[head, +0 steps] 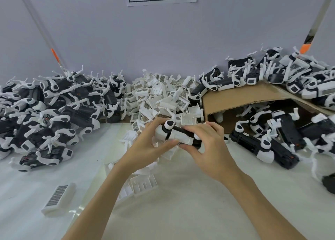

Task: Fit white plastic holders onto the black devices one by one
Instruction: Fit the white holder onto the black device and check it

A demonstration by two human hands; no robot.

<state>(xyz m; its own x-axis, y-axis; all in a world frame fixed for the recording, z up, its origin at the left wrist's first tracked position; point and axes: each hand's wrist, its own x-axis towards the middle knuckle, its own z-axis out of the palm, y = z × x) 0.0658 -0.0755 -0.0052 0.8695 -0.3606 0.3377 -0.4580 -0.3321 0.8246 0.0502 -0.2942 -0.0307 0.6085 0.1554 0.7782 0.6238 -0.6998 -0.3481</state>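
Both hands meet at the middle of the table around one black device (188, 133) with white arms. My left hand (147, 145) grips its left end, thumb lying along a white plastic holder (178, 136) that sits over the device's body. My right hand (211, 145) grips the right end, fingers curled over the top. A heap of loose white holders (159, 96) lies just behind the hands. More holders (143, 183) lie under my left forearm.
A big pile of black devices with white arms (47, 111) fills the left side. Another pile (282, 136) spills from a tipped cardboard box (233, 98) on the right. A lone white holder (59, 199) lies near the front left on the white table (181, 203).
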